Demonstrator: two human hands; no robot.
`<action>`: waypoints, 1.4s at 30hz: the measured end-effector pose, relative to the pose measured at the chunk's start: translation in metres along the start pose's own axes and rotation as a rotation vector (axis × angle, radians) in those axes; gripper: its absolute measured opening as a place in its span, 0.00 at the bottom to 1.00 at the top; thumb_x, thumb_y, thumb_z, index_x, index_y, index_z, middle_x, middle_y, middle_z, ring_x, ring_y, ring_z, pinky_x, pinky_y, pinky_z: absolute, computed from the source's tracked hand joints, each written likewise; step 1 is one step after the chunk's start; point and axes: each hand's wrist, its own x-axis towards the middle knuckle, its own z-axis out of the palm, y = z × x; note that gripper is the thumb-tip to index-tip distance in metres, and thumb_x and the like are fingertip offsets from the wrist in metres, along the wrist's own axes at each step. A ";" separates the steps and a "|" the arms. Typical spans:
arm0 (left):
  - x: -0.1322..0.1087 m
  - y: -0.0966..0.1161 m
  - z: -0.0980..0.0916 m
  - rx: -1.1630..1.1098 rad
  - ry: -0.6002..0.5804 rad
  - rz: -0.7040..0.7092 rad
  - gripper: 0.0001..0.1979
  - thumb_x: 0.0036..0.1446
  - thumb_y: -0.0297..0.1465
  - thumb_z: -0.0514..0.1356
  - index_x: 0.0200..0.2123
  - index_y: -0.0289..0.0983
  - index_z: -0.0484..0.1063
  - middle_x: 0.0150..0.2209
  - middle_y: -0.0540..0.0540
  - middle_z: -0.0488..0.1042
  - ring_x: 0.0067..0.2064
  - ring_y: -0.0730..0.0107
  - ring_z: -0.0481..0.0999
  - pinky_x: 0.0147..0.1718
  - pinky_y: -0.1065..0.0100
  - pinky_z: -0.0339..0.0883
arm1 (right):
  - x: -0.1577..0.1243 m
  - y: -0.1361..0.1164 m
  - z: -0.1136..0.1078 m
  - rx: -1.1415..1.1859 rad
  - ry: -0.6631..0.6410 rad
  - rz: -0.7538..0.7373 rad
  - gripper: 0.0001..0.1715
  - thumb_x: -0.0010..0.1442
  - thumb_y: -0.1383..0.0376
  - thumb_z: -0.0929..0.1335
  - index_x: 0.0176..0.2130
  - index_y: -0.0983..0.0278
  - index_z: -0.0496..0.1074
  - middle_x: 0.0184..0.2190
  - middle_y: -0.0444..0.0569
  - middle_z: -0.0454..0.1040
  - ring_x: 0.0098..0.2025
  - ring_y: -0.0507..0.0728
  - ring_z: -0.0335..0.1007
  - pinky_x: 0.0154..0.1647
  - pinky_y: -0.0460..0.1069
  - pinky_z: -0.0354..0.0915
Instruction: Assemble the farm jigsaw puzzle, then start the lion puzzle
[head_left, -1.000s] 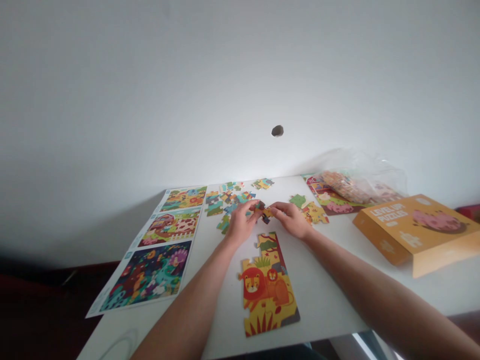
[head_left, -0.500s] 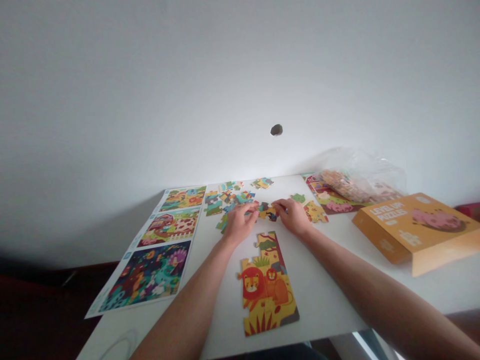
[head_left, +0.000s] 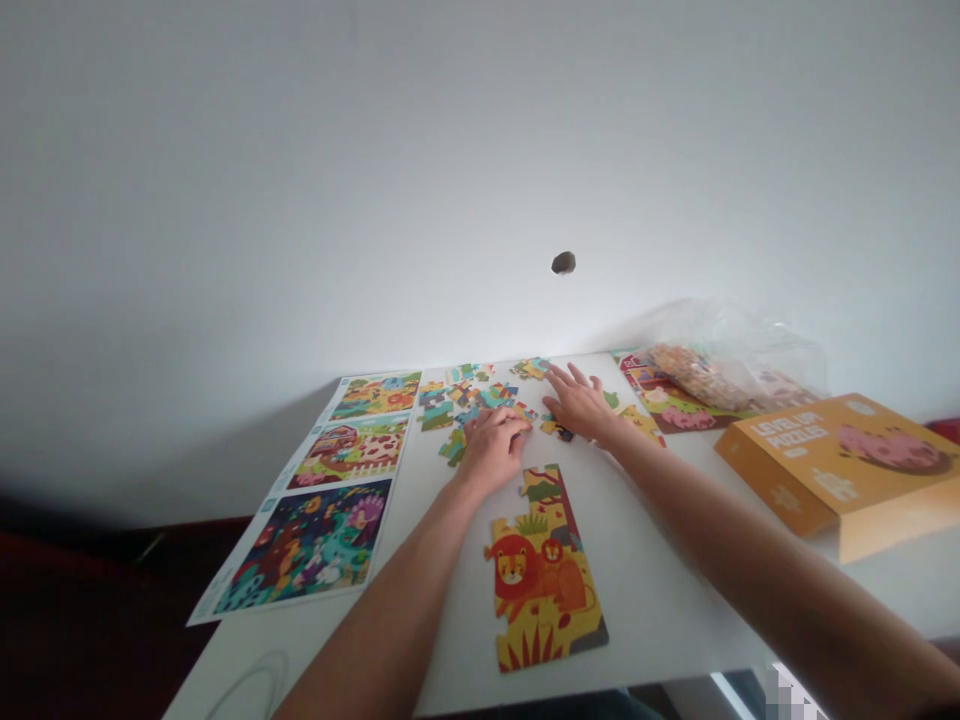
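My left hand [head_left: 495, 445] rests at the near edge of a heap of loose puzzle pieces [head_left: 476, 398], its fingers curled over a piece. My right hand [head_left: 581, 400] is spread with fingertips toward a small group of pieces [head_left: 529, 367] at the back. Below its palm lies a dark and yellow piece [head_left: 556, 430], partly covered. Nearer to me is a joined puzzle section [head_left: 551, 590] showing two lions and, above them, a green branch. More yellow pieces [head_left: 646, 424] lie right of my right hand, partly hidden by it.
A sheet with three printed pictures [head_left: 350, 447] lies along the table's left side. At the right are an orange puzzle box [head_left: 840, 450], a clear bag of pieces [head_left: 694, 375] and a farm picture [head_left: 675, 412]. A wall with a hole [head_left: 563, 263] stands behind the table.
My right hand has opened and moved off the dark and yellow piece toward the back group. My left hand's fingers have curled lower. The whole view has shifted slightly.
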 end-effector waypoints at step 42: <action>0.002 -0.013 -0.003 -0.029 0.094 -0.181 0.25 0.45 0.15 0.54 0.40 0.45 0.80 0.51 0.47 0.75 0.55 0.54 0.71 0.57 0.48 0.61 | -0.016 -0.004 -0.023 0.232 0.073 -0.089 0.19 0.55 0.50 0.72 0.43 0.57 0.76 0.43 0.48 0.78 0.48 0.63 0.68 0.51 0.56 0.58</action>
